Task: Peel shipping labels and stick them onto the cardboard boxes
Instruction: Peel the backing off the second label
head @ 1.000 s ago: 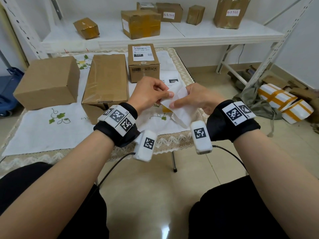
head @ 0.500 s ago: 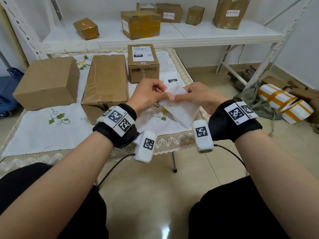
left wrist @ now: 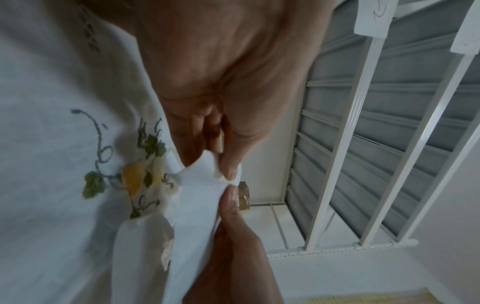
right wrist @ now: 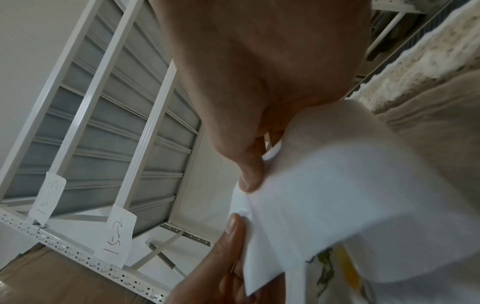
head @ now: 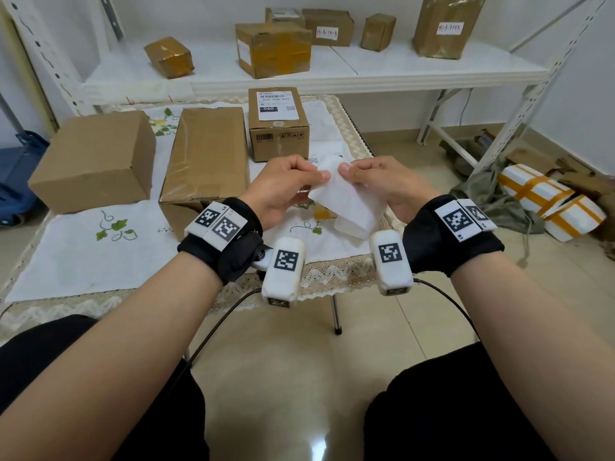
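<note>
Two hands pinch one white label sheet at its top corner, mid-frame in the head view, held in the air above the table's near right edge. Left hand and right hand have thumb tips almost touching, each clamped on the sheet. Sheet's long axis runs from upper left to lower right, lower end hanging free and curling. Printed side not visible. Three boxes on the tablecloth: plain box at left, taped box centre, labelled box behind the hands. Bare cloth lies lower left of the taped box. Shelf with more boxes crosses the top.
</note>
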Demonstrator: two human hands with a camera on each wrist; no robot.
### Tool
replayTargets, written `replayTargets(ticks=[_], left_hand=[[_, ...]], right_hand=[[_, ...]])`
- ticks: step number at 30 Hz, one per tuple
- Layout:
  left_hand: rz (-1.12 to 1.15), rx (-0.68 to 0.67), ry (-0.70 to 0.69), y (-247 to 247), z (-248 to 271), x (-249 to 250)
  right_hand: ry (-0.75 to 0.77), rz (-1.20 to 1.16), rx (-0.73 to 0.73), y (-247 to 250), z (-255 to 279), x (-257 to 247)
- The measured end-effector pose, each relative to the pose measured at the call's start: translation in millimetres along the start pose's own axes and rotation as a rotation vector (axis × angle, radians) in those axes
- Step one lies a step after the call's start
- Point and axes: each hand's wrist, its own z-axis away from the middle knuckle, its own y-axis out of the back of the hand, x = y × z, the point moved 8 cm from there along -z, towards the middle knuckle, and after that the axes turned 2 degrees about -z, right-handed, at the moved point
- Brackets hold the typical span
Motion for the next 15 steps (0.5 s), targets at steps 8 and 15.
replayTargets(ticks=[8,15], left_hand=[[0.011,0.041,-0.012,2,-1,3],[-0.083,0.111,-0.21,5,5,19]], right_hand=[[-0.083,-0.045,0.049,6,-5,8],[-0.085,-0.048,0.065,7,-4,7]])
